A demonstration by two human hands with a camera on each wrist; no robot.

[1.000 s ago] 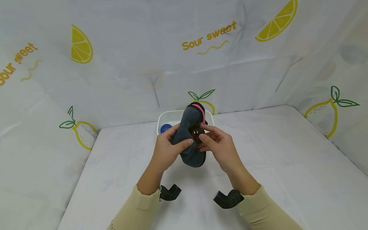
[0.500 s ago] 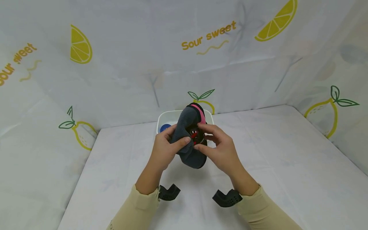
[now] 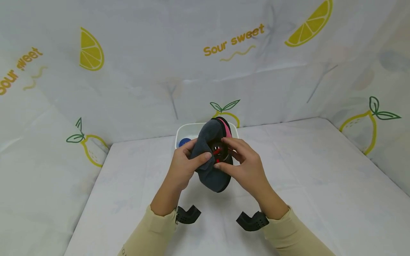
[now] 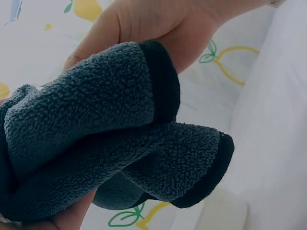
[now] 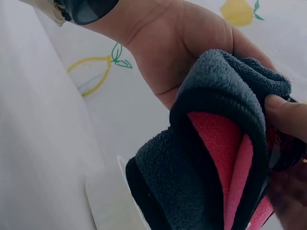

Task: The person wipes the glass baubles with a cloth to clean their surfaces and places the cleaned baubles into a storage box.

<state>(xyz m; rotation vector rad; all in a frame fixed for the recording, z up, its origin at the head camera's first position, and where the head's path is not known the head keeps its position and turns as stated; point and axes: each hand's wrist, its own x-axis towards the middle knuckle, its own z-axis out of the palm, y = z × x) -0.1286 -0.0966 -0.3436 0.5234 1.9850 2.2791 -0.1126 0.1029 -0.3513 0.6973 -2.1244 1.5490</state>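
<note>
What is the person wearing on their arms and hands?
Both hands, the left hand and the right hand, are bare, with no gloves. Each arm has a long pale yellow sleeve. A small black camera holder is strapped at each wrist.

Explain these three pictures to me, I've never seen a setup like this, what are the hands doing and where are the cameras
No machine here: a person works with bare hands, wearing one camera on the head and one on each wrist. The head view looks down on a table under a lemon-print cloth. The left hand grips a dark grey fleece cloth with a pink lining. The right hand pinches a small dark red round thing against it; what it is cannot be told. Behind them stands a white tub holding something blue. The two close-ups are the wrist views of the same cloth.
</note>
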